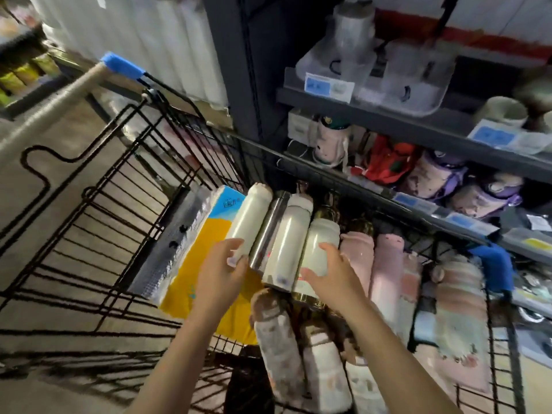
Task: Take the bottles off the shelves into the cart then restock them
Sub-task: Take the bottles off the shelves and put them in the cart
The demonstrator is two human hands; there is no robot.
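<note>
Inside the black wire cart (pixel 125 162) I hold a row of bottles side by side between both hands. My left hand (pixel 222 271) presses on the leftmost cream bottle (pixel 249 215). My right hand (pixel 336 274) presses on the rightmost cream bottle (pixel 321 245). Between them lie a steel bottle (pixel 270 231) and another cream bottle (pixel 288 240). Pink bottles (pixel 386 264) and pale patterned bottles (pixel 277 351) lie in the cart beneath and to the right.
A yellow and blue pack (pixel 203 264) lies in the cart at the left. Dark shelves (pixel 373 113) at the right hold clear cups, purple and red children's bottles (pixel 436 174) and mugs. The cart's handle (pixel 122 65) has blue ends. The floor lies at the left.
</note>
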